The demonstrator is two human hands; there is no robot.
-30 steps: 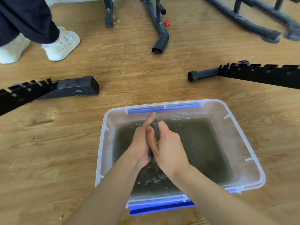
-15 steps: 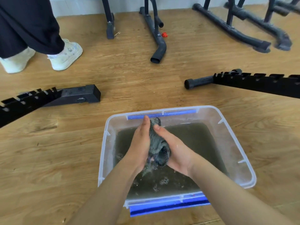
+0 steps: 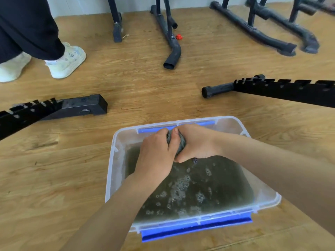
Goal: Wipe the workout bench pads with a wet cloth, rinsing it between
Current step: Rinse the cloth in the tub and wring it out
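Both hands, left [image 3: 155, 151] and right [image 3: 194, 142], squeeze cloth [image 3: 178, 144] over tub [image 3: 112, 171] (murky, bubbly water).

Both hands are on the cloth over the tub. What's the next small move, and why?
Probably twist the two hands in opposite directions to wring the cloth out over the tub. The left hand and right hand both grip it bunched up just above the murky, bubbly water, so it is likely soaked and would drip on the wooden floor if carried off now.
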